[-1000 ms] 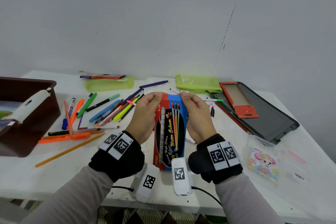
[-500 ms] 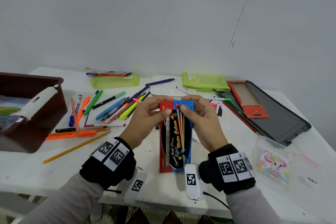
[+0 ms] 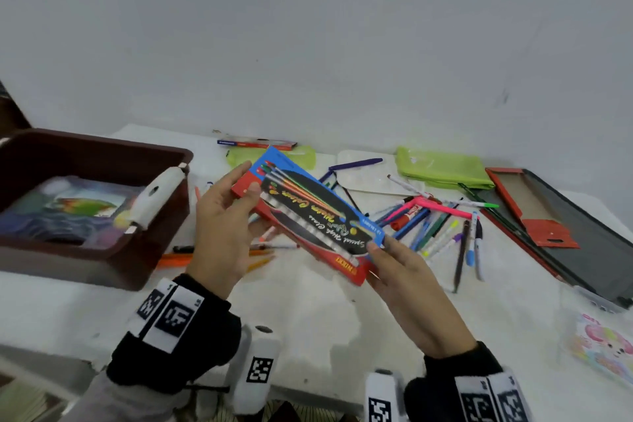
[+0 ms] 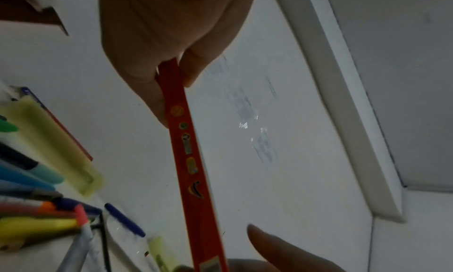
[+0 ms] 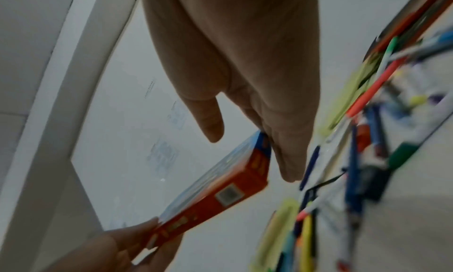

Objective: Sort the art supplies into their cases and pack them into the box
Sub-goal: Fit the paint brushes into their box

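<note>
A flat red and blue water colour box [image 3: 318, 219] with a black window hangs tilted above the table, one end toward the brown box [image 3: 102, 154]. My left hand [image 3: 250, 181] pinches its far upper end, thumb on top; the left wrist view shows that hand [image 4: 171, 73] clamped on the red edge [image 4: 188, 160]. My right hand [image 3: 376, 250] meets the near lower corner. Seen from the right wrist, this hand [image 5: 255, 150] has straight fingers against the box end [image 5: 220, 195] and its thumb held apart. The brown box holds a colourful pad and a white tube.
Loose pens and markers [image 3: 428, 223] lie spread behind and right of the hands. A green pouch [image 3: 442, 171], a pale green case [image 3: 274, 154] and a white palette [image 3: 370, 175] sit at the back. A black case with red card [image 3: 565, 233] and a sticker packet [image 3: 603, 349] are right.
The water colour box has come up off the table and swung left toward the brown box, now lying diagonal. The right hand slid from its far end to its near corner.
</note>
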